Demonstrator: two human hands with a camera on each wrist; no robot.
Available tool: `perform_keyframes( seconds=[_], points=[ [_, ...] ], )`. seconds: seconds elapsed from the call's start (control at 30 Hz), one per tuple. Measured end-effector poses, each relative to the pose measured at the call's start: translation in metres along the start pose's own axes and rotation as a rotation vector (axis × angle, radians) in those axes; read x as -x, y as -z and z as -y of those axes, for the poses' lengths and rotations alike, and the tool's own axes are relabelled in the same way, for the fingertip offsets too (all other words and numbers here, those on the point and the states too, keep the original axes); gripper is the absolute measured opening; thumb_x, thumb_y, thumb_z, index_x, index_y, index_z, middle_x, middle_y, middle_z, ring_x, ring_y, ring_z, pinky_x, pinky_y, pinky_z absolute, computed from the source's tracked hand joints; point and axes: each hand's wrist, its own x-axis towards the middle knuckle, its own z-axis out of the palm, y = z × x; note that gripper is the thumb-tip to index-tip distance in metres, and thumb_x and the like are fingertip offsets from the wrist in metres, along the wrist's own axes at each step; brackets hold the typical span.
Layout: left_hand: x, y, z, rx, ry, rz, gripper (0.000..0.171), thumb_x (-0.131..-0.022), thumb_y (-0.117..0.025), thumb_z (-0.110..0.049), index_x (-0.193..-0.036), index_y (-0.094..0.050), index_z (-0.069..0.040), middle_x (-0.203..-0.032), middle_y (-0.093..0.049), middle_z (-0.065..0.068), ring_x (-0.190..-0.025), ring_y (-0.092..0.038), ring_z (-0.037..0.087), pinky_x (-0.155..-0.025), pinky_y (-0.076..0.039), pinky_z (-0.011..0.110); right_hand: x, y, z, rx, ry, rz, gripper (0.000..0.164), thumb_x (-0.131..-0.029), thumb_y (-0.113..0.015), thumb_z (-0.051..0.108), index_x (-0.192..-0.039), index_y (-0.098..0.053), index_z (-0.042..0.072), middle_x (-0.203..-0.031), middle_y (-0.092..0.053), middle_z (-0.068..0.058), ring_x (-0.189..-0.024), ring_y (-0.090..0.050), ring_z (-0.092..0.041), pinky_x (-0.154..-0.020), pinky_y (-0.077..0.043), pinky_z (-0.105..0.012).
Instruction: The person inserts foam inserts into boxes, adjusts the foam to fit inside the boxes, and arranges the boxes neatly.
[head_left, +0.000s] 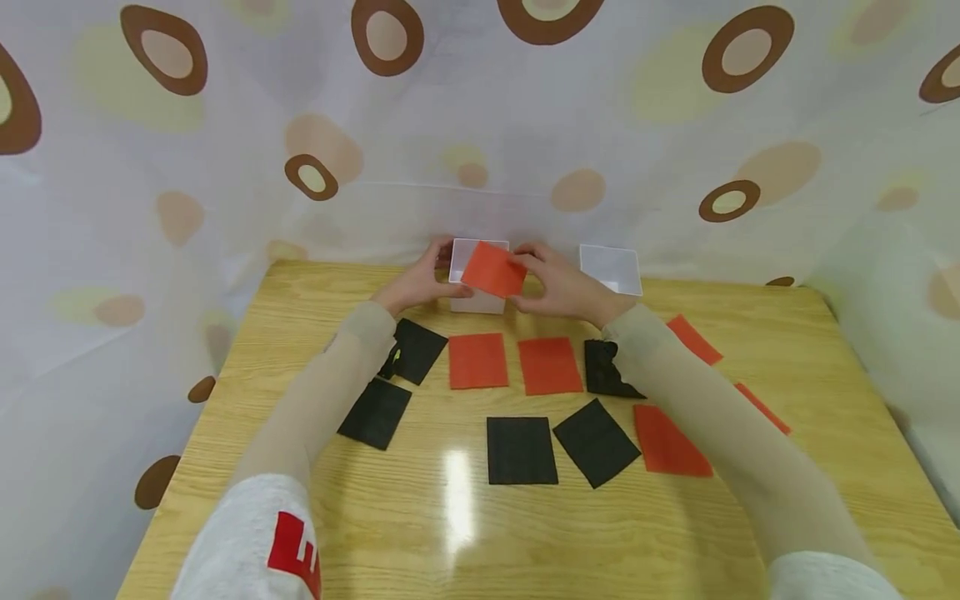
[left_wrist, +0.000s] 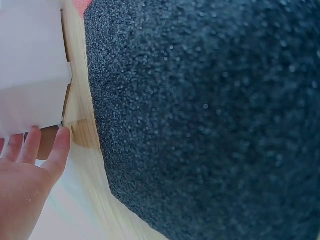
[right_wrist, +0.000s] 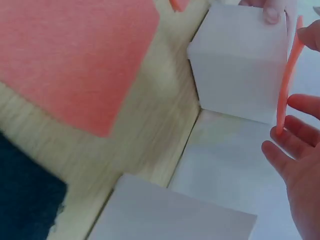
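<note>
At the table's far edge stands a white box (head_left: 477, 305). My left hand (head_left: 420, 279) grips its left side, the thumb on the front wall; in the left wrist view the fingers (left_wrist: 34, 145) lie along the box wall. Over the box's opening, a red foam square (head_left: 492, 268) is held tilted by my right hand (head_left: 558, 286). In the right wrist view the square appears edge-on, pinched between the thumb and fingers (right_wrist: 295, 137). A black foam square (left_wrist: 205, 120) fills most of the left wrist view.
A second white box (head_left: 611, 268) stands right of the first, by the patterned cloth (head_left: 457, 108). Red squares (head_left: 477, 361) and black squares (head_left: 522, 451) lie spread over the wooden table (head_left: 390, 517). My right forearm partly covers some on the right.
</note>
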Motion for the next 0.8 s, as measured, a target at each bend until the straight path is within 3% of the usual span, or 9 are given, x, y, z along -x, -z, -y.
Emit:
perform_keyframes(
  seconds=[0.43, 0.8],
  points=[
    [0.002, 0.0, 0.002, 0.013, 0.023, 0.009, 0.108, -0.089, -0.085, -0.029, -0.166, -0.01, -0.016, -0.168, -0.024, 0.01, -0.151, -0.031, 0.03, -0.124, -0.027, 0.048, -0.029, 0.008, -0.002, 0.083, 0.079, 0.015, 0.065, -0.092, -0.071, 0.03, -0.146, -0.053, -0.002, -0.153, -0.04, -0.027, -0.143, -0.036, -0.042, -0.119, -0.035, -0.055],
    [0.002, -0.002, 0.0, 0.029, 0.024, 0.005, 0.103, -0.09, -0.084, -0.027, -0.165, -0.013, -0.018, -0.168, -0.023, 0.008, -0.15, -0.031, 0.031, -0.122, -0.029, 0.049, -0.044, 0.001, -0.012, 0.11, 0.175, 0.04, 0.061, -0.089, -0.067, 0.027, -0.142, -0.056, -0.001, -0.15, -0.041, -0.03, -0.14, -0.037, -0.046, -0.119, -0.032, -0.058]
  ],
)
